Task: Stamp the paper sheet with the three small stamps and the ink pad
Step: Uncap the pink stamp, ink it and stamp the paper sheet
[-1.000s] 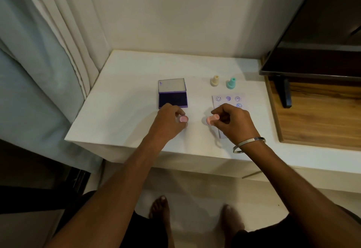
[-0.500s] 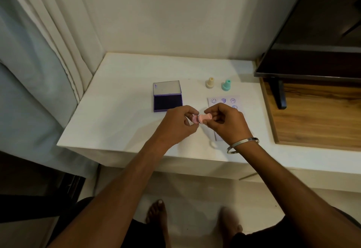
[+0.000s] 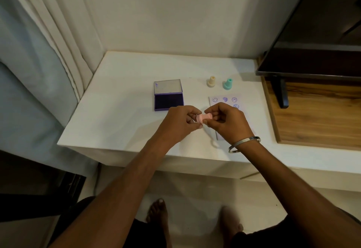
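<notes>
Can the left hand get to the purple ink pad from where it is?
Probably yes. The open ink pad lies just beyond the left hand with nothing between them. But that hand and the right hand both pinch the pink stamp, so it would need to let go first.

paper sheet (image 3: 220, 101) half hidden, prints indistinct

Three small plastic stamps: pink stamp (image 3: 204, 118) at 6 o'clock, cream stamp (image 3: 211, 81) and teal stamp (image 3: 227, 84) at 12. One open purple ink pad (image 3: 169, 101) at 9. One white paper sheet (image 3: 224, 102); five purple prints visible on it.
</notes>
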